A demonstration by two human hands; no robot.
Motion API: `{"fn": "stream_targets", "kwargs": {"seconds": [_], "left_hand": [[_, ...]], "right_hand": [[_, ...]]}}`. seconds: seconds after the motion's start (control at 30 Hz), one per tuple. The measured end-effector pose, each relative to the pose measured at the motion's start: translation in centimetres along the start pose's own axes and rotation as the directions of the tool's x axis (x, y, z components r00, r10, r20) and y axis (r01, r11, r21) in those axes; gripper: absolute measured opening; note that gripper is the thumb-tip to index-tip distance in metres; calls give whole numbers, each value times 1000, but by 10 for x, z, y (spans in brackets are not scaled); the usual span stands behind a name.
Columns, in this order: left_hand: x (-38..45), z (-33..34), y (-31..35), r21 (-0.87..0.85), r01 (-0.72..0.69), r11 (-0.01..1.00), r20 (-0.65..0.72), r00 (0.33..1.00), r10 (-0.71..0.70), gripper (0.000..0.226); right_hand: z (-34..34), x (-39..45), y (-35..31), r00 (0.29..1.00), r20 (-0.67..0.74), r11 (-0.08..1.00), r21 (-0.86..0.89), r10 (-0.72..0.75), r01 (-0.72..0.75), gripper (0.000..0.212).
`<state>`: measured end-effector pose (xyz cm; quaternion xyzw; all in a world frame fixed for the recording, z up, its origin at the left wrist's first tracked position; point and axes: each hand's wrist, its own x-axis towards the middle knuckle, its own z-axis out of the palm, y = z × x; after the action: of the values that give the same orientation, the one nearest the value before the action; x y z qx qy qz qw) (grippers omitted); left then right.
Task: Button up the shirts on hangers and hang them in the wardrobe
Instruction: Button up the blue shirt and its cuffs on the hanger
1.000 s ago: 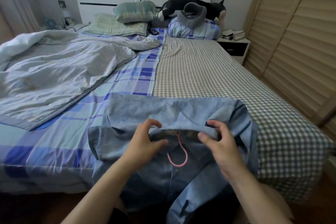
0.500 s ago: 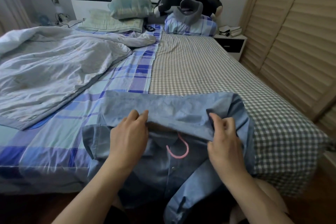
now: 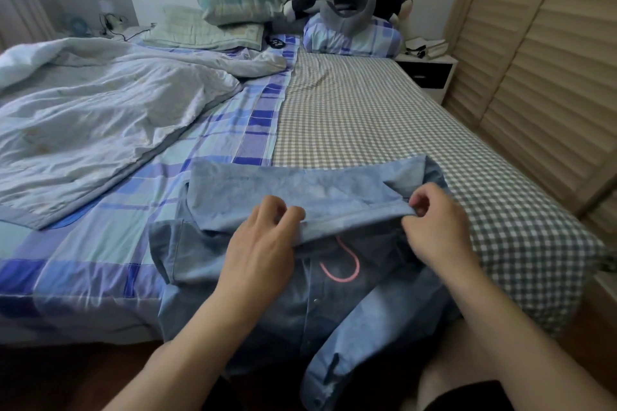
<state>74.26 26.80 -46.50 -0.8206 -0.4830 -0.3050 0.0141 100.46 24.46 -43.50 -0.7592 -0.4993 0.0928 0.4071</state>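
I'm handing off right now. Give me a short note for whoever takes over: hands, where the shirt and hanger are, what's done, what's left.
Left hand: pinches the folded edge of the blue shirt near its collar.
Right hand: pinches the same folded edge further right.
The shirt lies at the foot of the bed, its lower part hanging over the edge. The pink hanger hook pokes out below the fold, so the hanger looks to be inside the shirt.
Done: hanger appears inserted.
Left: the placket below the hook seems open, with one snap visible; button it up, then hang it behind the louvred wardrobe doors on the right.
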Motion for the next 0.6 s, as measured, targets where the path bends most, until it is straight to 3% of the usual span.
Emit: {"fn": "stream_targets", "kwargs": {"seconds": [0.03, 0.07, 0.1, 0.13, 0.2, 0.23, 0.3, 0.37, 0.4, 0.43, 0.5, 0.53, 0.6], "left_hand": [[3, 0, 0, -60, 19, 998, 3, 1000, -19, 47], [6, -1, 0, -160, 82, 984, 25, 997, -79, 45], [8, -2, -2, -272, 168, 948, 66, 986, -156, 43], [11, -3, -4, -343, 257, 904, 105, 966, -234, 40], [15, -3, -10, -399, 400, 825, 168, 916, -363, 33], [18, -3, -10, -422, 457, 783, 187, 889, -418, 29], [22, -1, -4, -533, 536, 655, 200, 831, -518, 21], [27, 2, 8, -723, 562, 401, 238, 748, -620, 19], [28, 3, 13, -789, 545, 284, 269, 722, -638, 24], [27, 6, 17, -818, 521, 243, 270, 722, -637, 29], [20, 12, 19, -754, 509, 415, 208, 785, -584, 44], [14, 14, 19, -676, 501, 541, 189, 827, -529, 52], [1, 19, 15, -569, 457, 684, 208, 884, -418, 65]], "right_hand": [[3, 1, -2, 985, 75, 957, 236, 154, -168, 11], [6, 2, -4, 946, 175, 845, 425, 274, -324, 10], [8, 4, -2, 909, 246, 747, 518, 337, -417, 10], [9, 5, 1, 892, 279, 717, 530, 356, -452, 11], [11, 5, 5, 936, 191, 843, 409, 295, -349, 17], [11, 2, 5, 977, 83, 942, 261, 194, -209, 20], [14, -7, -1, 987, -123, 995, 22, -98, 102, 28], [21, -14, -4, 943, -210, 965, -12, -258, 262, 37], [24, -15, -6, 947, -202, 964, 44, -249, 263, 39], [27, -14, -6, 969, -156, 972, 110, -191, 210, 41], [32, -13, 3, 999, 22, 992, 120, -38, 35, 46], [33, -14, 10, 996, 87, 999, 55, -6, 2, 50], [29, -19, 21, 986, 167, 998, -60, -11, 21, 59]]}}
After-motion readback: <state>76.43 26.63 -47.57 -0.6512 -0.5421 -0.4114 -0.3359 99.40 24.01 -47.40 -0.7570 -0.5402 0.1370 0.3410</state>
